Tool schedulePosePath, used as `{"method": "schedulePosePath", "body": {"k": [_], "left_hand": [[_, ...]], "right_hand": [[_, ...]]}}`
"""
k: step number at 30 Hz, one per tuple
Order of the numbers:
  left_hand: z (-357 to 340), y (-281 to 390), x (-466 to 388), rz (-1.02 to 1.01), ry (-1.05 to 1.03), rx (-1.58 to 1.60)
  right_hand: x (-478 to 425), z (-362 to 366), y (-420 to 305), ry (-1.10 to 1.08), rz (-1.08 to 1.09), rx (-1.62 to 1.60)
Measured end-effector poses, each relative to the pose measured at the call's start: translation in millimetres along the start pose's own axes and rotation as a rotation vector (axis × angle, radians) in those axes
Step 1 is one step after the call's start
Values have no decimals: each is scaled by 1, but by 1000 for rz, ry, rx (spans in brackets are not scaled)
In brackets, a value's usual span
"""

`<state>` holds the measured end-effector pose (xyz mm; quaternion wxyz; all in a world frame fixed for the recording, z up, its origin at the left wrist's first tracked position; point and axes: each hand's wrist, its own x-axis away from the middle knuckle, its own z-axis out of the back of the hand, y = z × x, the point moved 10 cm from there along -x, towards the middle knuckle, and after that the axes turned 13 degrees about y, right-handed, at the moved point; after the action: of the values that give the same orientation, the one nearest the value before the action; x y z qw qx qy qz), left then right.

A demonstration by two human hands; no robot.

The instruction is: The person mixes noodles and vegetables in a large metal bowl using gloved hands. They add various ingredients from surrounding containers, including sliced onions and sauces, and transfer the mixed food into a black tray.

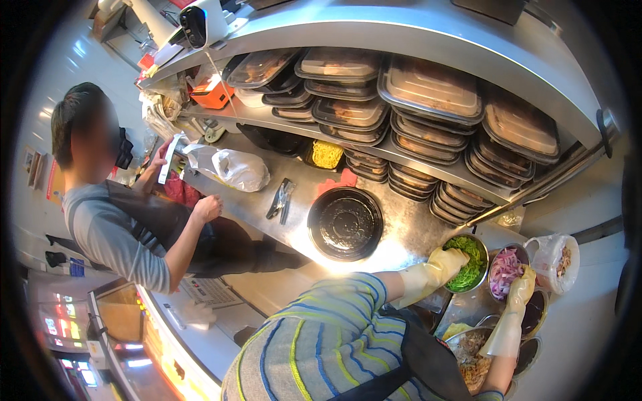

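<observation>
My left hand (449, 263), in a pale rubber glove, reaches into a metal bowl (484, 250) of shredded green lettuce (464, 281). Its fingertips press among the shreds, so their grip is hidden. Beside it, my right hand (522, 288), gloved alike, dips over the edge of a second metal bowl (524, 250) of sliced purple onion (503, 268). Those fingers touch the slices, but whether they pinch any is unclear. A large round black bowl (345, 224), wet and shiny inside, sits on the steel counter (296, 175) to my left.
Stacks of lidded food containers (431, 90) fill the shelf and counter. A white tub (554, 263), a dark-filled container (534, 313) and a pot of cooked food (474, 361) surround my hands. Across the counter a co-worker (140, 215) holds a paper strip near a white plastic bag (241, 170).
</observation>
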<state>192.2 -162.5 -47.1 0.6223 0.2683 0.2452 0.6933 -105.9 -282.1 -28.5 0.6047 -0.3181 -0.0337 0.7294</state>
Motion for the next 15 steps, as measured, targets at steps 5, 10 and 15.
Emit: {"method": "schedulePosePath", "body": {"k": [5, 10, 15], "left_hand": [[-1, 12, -3, -126, 41, -102], [5, -7, 7, 57, 84, 129], [3, -15, 2, 208, 44, 371]], "right_hand": [[13, 1, 24, 143, -21, 27], [36, -12, 1, -15, -886, -662], [27, 26, -5, 119, -713, -566]]}}
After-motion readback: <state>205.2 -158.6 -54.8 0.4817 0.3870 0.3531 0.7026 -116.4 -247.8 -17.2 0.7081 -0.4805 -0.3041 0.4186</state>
